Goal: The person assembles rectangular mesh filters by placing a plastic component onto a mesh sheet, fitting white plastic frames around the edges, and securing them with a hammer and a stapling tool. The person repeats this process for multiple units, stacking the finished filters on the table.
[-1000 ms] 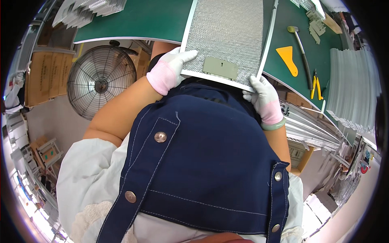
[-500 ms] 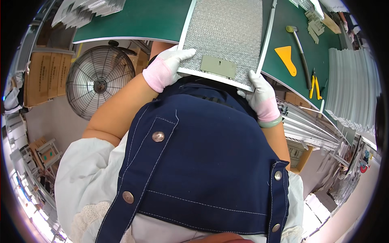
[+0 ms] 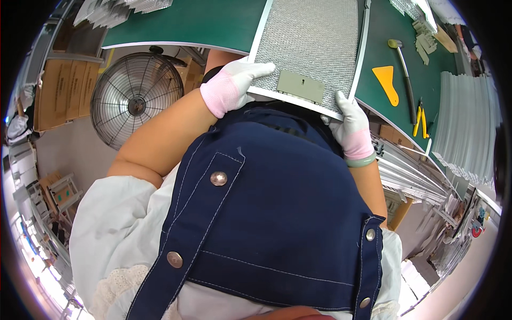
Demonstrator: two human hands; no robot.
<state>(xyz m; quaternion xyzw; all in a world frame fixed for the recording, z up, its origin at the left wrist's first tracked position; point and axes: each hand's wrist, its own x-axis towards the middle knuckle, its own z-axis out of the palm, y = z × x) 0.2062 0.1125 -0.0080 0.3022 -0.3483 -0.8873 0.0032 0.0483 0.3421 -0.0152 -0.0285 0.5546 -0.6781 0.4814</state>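
Grasping the mesh panel, left hand and right hand unchanged at its near corners, view shifted

Your mesh looks like rough, crinkled metal inside a smooth metal frame; the plate looks like matt plastic. Knit cloth gloves cover your left hand and right hand. Your apron is matt cloth with glossy metal buttons. The tabletop looks smooth, the scraper plastic.
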